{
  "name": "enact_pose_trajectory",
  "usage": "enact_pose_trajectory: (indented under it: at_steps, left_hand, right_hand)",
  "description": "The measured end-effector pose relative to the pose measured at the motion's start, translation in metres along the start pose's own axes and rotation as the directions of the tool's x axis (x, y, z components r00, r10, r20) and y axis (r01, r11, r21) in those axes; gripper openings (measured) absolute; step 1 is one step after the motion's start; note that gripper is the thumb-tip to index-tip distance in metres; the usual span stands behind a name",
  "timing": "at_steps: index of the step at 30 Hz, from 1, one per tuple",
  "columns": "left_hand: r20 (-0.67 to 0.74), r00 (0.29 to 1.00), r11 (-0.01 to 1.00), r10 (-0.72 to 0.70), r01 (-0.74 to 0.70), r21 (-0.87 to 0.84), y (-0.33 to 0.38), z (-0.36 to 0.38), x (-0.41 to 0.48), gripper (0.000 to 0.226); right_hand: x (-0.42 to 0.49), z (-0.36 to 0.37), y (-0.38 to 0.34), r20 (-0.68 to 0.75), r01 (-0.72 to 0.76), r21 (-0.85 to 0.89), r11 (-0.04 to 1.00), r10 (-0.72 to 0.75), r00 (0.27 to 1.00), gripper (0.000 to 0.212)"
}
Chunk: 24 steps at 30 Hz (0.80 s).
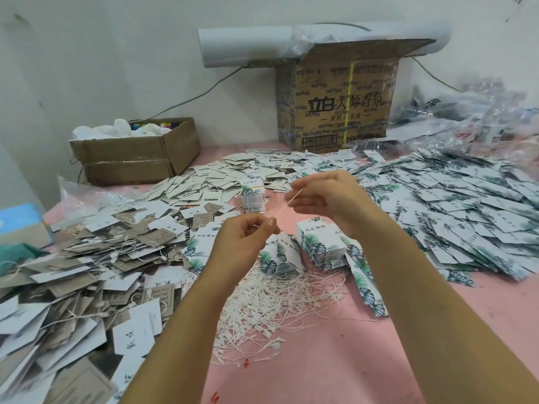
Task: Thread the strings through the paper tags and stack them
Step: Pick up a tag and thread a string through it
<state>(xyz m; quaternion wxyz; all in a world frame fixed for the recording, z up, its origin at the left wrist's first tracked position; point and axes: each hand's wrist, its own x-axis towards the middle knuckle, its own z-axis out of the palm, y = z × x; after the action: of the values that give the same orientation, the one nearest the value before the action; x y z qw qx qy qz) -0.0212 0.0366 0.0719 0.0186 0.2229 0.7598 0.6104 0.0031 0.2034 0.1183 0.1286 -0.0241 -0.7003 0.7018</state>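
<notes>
We see one white string (287,204) pulled taut btwn both hands, up over the pink bench (364,360). The left hand (248,234) pinches its lower end w/ thumb & forefinger, other fingers curled. The right hand (323,196) pinches the upper end, fingers loosely bent. We can't tell if a tag is on it. A loose strings pile (277,301) lies on the bench under the forearms. A leaf-print tag stack (319,243) sits just beyond the pile, and a banded stack (253,196) is further back. A leaf-tag heap (466,205) is at right, grey-brown tags (87,272) at left, and a printed carton (335,106) by the wall.
</notes>
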Motion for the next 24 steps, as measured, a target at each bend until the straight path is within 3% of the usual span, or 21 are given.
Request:
enact_pose_trajectory:
  at_steps: [4,7,14,20,22,24]
  left_hand:
    - [0.051,0.998,0.996,-0.048,0.044,0.072,-0.003,-0.004,0.0,0.025]
    - [0.1,0.991,0.991,-0.089,0.078,0.105,-0.003,-0.006,0.0,0.027]
    - [0.196,0.969,0.978,-0.147,0.113,0.176,-0.005,-0.005,-0.001,0.029]
    - [0.217,0.966,0.969,-0.139,0.087,0.233,-0.011,-0.003,0.0,0.015]
    - [0.198,0.973,0.973,-0.119,0.074,0.221,-0.012,-0.003,0.0,0.018]
    - [0.186,0.978,0.977,-0.096,0.056,0.206,-0.011,-0.003,0.0,0.02]
  right_hand:
    - [0.001,-0.01,-0.002,-0.196,0.091,0.21,0.974,-0.049,0.979,0.012]
    - [0.003,-0.017,-0.001,-0.297,0.109,0.263,0.959,-0.027,0.954,0.016]
    - [0.008,-0.024,0.005,-0.361,0.09,0.278,0.956,0.018,0.932,0.021]
    - [0.01,-0.026,0.009,-0.295,-0.009,0.109,0.994,0.041,0.955,0.021]
    - [0.009,-0.028,0.009,-0.227,-0.114,-0.117,0.987,0.085,0.97,0.019]
    - [0.007,-0.027,0.01,-0.147,-0.182,-0.428,0.885,0.13,0.981,0.019]
